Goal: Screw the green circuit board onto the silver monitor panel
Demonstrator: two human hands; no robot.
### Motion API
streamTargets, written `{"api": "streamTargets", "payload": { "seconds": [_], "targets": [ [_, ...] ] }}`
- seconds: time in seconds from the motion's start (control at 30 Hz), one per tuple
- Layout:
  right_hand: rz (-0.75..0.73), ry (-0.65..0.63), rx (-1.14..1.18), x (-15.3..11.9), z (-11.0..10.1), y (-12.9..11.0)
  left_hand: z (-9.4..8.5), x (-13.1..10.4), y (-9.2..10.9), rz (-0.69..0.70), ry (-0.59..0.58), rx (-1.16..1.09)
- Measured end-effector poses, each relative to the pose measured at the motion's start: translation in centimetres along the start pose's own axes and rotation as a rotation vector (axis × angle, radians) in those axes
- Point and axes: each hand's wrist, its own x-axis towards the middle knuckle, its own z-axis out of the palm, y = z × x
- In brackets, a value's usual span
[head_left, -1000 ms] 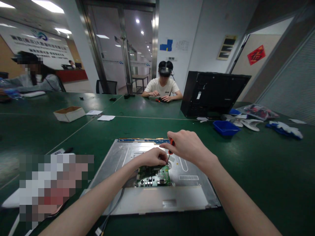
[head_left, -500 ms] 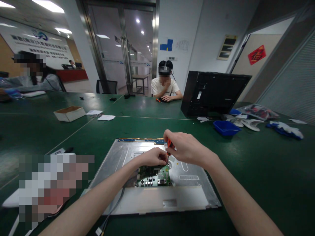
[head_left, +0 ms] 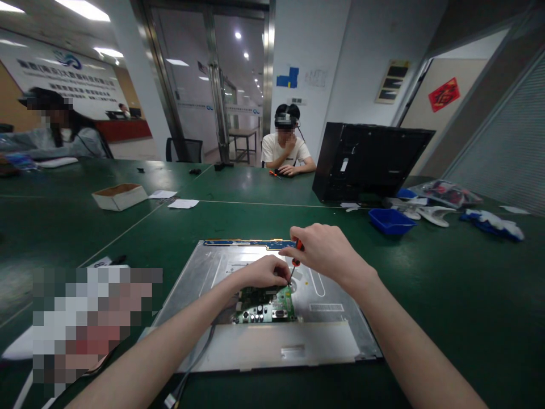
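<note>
A flat metal display panel (head_left: 323,338) lies on the green table, with a green circuit board (head_left: 272,304) on its middle. My right hand (head_left: 327,250) grips the red and black handle of a screwdriver (head_left: 295,263), whose shaft slants down to the board's upper right corner. Right by the tip, the fingers of my left hand (head_left: 270,271) are pinched together over the board. Whatever sits between them is hidden. A grey cable (head_left: 206,343) runs from beside the board over the panel's near edge.
Back right stand a black monitor (head_left: 374,162) and a blue tray (head_left: 392,221), with gloves (head_left: 491,224) farther right. An open cardboard box (head_left: 119,199) and paper slips (head_left: 183,204) lie back left. One person (head_left: 287,147) sits opposite, another (head_left: 80,139) at the far left.
My right hand has shifted slightly right and its thumb and fingers have loosened around the screwdriver handle, which now tilts more to the right. My left hand stays in place.
</note>
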Motion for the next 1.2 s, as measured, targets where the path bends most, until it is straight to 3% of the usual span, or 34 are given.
{"api": "streamTargets", "payload": {
  "seconds": [0.27,0.6,0.97,1.2],
  "targets": [
    [-0.031,-0.054,-0.006,0.02,-0.34,-0.36,0.14,0.12,-0.74,0.013,0.007,0.014],
    [-0.139,-0.066,0.244,-0.33,-0.51,-0.15,0.01,0.13,-0.46,0.022,-0.003,-0.016],
    [-0.022,-0.007,0.003,0.02,-0.25,0.05,0.04,0.01,-0.09,-0.002,0.004,0.003],
    [-0.076,-0.023,0.045,-0.08,-0.19,-0.03,0.04,0.08,-0.55,0.016,-0.003,0.0]
  ]
}}
